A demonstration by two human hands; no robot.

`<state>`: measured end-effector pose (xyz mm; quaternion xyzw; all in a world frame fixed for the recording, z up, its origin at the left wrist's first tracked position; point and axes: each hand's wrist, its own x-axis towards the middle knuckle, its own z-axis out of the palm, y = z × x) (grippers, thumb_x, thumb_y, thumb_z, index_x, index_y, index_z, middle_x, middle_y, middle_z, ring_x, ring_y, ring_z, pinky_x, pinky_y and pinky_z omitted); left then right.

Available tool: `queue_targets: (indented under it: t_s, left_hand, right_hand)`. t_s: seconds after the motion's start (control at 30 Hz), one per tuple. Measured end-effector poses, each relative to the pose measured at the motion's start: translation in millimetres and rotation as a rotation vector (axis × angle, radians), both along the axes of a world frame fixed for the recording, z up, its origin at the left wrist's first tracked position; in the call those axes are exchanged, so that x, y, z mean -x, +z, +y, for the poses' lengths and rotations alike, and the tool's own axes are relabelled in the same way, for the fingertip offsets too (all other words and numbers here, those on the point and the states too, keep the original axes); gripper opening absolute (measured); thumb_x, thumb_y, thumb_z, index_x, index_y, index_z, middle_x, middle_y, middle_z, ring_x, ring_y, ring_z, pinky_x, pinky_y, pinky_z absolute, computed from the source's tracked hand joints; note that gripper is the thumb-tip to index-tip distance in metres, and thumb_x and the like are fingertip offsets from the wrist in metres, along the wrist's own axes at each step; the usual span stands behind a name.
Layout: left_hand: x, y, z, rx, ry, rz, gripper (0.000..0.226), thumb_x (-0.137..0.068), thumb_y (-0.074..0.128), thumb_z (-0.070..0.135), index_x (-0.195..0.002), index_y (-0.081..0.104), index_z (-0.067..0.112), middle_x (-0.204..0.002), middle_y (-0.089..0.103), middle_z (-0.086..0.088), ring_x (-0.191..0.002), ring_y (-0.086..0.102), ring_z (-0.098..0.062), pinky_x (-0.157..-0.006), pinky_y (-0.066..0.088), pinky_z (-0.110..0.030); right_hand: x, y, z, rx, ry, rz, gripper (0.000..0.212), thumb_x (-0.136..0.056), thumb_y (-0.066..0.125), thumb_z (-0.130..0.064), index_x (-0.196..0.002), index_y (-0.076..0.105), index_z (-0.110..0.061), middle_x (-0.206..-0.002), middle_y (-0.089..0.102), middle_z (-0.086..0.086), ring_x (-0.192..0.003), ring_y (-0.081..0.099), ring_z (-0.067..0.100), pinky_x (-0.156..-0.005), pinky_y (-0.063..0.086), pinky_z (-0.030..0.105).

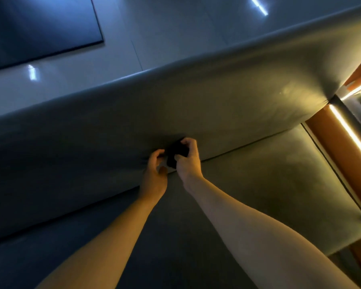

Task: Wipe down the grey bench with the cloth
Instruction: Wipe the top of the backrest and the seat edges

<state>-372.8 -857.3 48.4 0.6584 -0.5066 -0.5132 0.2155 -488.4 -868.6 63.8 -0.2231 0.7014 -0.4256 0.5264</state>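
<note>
Two bare arms come up from 6 o'clock. The left arm (104, 236) comes in from 7 o'clock and the right arm (248, 226) from 5 o'clock. They reach over the flat seat (269, 184) of the grey bench (196, 105).

The two hands meet near the middle of the view, right where the seat joins the big soft back. The right hand (189, 161) grips a small dark cloth (175, 153), with its fingers and thumb curled round it. The cloth is bunched up and pressed on the bench at that join. The left hand (154, 172) is just beside it, at 9 o'clock from the cloth. Its fingers are bent and its fingertips reach the edge of the cloth, but I cannot tell if they hold it or only touch it.

Past the hands, the bench back rises and runs from 8 o'clock up to 2 o'clock. It is smooth and a bit shiny.

At 3 o'clock there is orange wood (325, 147) with a bright strip light (351, 140) along it.

Farthest away, at 12 o'clock, is a shiny pale surface (175, 28) with small bright spots of light on it. At 11 o'clock there is a dark flat panel (40, 28).
</note>
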Motion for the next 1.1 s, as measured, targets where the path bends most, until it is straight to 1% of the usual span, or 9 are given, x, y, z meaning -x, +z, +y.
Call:
queue_targets:
  t_s: [0.1,0.17,0.23,0.37,0.47,0.7,0.83,0.97,1.1]
  left_hand:
    - [-15.9,8.0,2.1,0.021,0.035,-0.013,0.047,-0.101,0.055,0.016,-0.143,0.038,0.031,-0.128,0.059,0.001,-0.115,0.062,-0.02,-0.094,0.054,-0.04]
    - [-17.6,11.3,1.2,0.003,0.001,-0.021,0.051,-0.1,0.054,0.01,-0.144,0.036,0.03,-0.13,0.058,0.0,-0.115,0.06,-0.021,-0.091,0.053,-0.037]
    - [-19.2,13.0,1.0,-0.013,-0.045,-0.058,0.058,-0.099,0.051,0.004,-0.144,0.035,0.038,-0.137,0.053,-0.001,-0.116,0.057,-0.018,-0.088,0.051,-0.036]
    - [-29.1,19.2,-1.3,-0.025,-0.099,-0.092,0.06,-0.099,0.054,0.009,-0.142,0.036,0.046,-0.141,0.047,0.005,-0.119,0.056,-0.02,-0.088,0.053,-0.037]
    - [-44.8,25.6,-3.2,0.028,-0.065,-0.111,0.057,-0.098,0.056,0.009,-0.142,0.04,0.042,-0.14,0.049,0.004,-0.128,0.05,-0.018,-0.095,0.051,-0.038]
    - [-99.1,70.2,-2.0,0.135,-0.004,-0.097,0.057,-0.101,0.053,0.007,-0.149,0.034,0.031,-0.138,0.05,0.004,-0.122,0.052,-0.009,-0.088,0.043,-0.025]
    - [-148.2,105.8,12.2,0.121,0.102,0.06,0.062,-0.102,0.053,0.008,-0.155,0.026,0.027,-0.138,0.052,0.01,-0.124,0.052,-0.003,-0.086,0.045,-0.011]
    - [-211.0,150.1,40.4,0.096,0.137,0.13,0.056,-0.105,0.048,0.01,-0.155,0.031,0.028,-0.139,0.052,0.011,-0.126,0.049,0.0,-0.085,0.042,-0.008]
    - [-269.7,193.6,89.8,0.096,0.098,0.099,0.045,-0.105,0.045,0.012,-0.149,0.043,0.022,-0.14,0.055,0.004,-0.123,0.052,-0.006,-0.082,0.041,-0.01]
  right_hand:
    - [-29.5,11.8,10.3,-0.048,0.139,-0.047,0.042,-0.094,0.055,0.002,-0.113,0.053,-0.034,-0.114,0.058,0.001,-0.089,0.06,0.014,-0.059,0.052,0.021]
    - [-18.7,16.3,11.8,0.035,-0.031,0.081,0.04,-0.09,0.058,0.0,-0.111,0.054,-0.034,-0.114,0.058,0.001,-0.097,0.06,0.018,-0.079,0.057,0.031]
    - [12.8,18.3,4.6,0.111,-0.315,0.224,0.042,-0.085,0.058,-0.004,-0.108,0.051,-0.039,-0.119,0.055,0.004,-0.108,0.056,0.022,-0.1,0.05,0.044]
    - [59.2,33.3,-25.4,0.014,-0.508,0.179,0.05,-0.09,0.055,-0.013,-0.1,0.044,-0.06,-0.126,0.051,0.003,-0.109,0.056,0.025,-0.098,0.053,0.052]
    - [27.7,53.6,-32.0,0.019,-0.4,0.152,0.044,-0.092,0.053,-0.008,-0.105,0.048,-0.05,-0.123,0.051,0.0,-0.106,0.056,0.023,-0.091,0.056,0.047]
    - [-95.1,84.9,-12.9,0.092,-0.039,0.056,0.039,-0.095,0.052,-0.001,-0.107,0.052,-0.039,-0.117,0.054,-0.001,-0.104,0.056,0.02,-0.083,0.058,0.041]
    - [-154.7,109.0,-1.7,-0.001,0.179,-0.028,0.036,-0.098,0.05,-0.001,-0.117,0.051,-0.032,-0.108,0.056,0.001,-0.095,0.058,0.019,-0.068,0.052,0.031]
    - [-207.0,143.9,35.8,-0.05,0.323,0.002,0.035,-0.097,0.052,-0.005,-0.121,0.051,-0.031,-0.113,0.057,0.003,-0.103,0.059,0.023,-0.087,0.058,0.044]
    - [-272.8,191.3,92.7,-0.069,0.316,-0.012,0.03,-0.097,0.054,-0.008,-0.118,0.052,-0.029,-0.117,0.057,0.008,-0.105,0.06,0.026,-0.092,0.056,0.048]
